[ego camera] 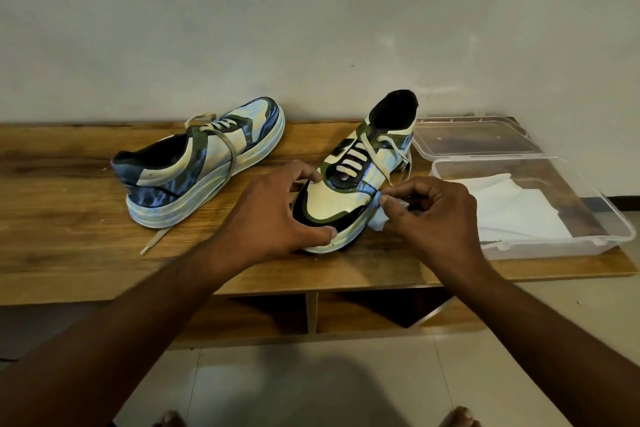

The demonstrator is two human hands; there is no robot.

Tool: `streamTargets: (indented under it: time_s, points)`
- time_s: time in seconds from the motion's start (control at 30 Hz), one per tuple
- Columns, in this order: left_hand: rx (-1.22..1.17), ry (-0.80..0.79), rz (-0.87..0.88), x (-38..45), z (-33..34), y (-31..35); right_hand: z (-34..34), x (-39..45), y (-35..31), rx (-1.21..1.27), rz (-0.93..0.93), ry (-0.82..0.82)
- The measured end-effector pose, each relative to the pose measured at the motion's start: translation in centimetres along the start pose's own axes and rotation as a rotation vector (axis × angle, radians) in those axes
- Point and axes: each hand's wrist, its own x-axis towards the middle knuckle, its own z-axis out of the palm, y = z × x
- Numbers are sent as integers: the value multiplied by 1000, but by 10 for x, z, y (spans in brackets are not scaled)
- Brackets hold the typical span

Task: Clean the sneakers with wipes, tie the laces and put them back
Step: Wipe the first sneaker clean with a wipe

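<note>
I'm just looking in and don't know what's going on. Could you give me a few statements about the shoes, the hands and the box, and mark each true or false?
1. The right hand pinches a white wipe against the side of the near sneaker. True.
2. The left hand lies flat on the table, away from both shoes. False: its grip is on the toe of the near sneaker.
3. The far sneaker has neatly tied laces. False: one loose lace trails onto the table.
4. The clear plastic box holds white wipes. True.
</note>
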Motion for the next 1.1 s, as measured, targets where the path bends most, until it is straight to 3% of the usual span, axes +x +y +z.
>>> streamTargets:
  time_s: [0.33, 0.63, 0.97, 1.1]
  points:
    - [-34, 0, -76, 3, -17, -11, 24, 1, -10, 165, 62, 56]
    - [30, 44, -105, -9, -34, -22, 51, 8, -21, 136, 22, 65]
    - [81, 109, -94, -13, -32, -20, 65, -21, -34, -34, -251, -84]
    - [93, 105, -105, -13, -31, -17, 51, 3, -28, 14, -135, -7]
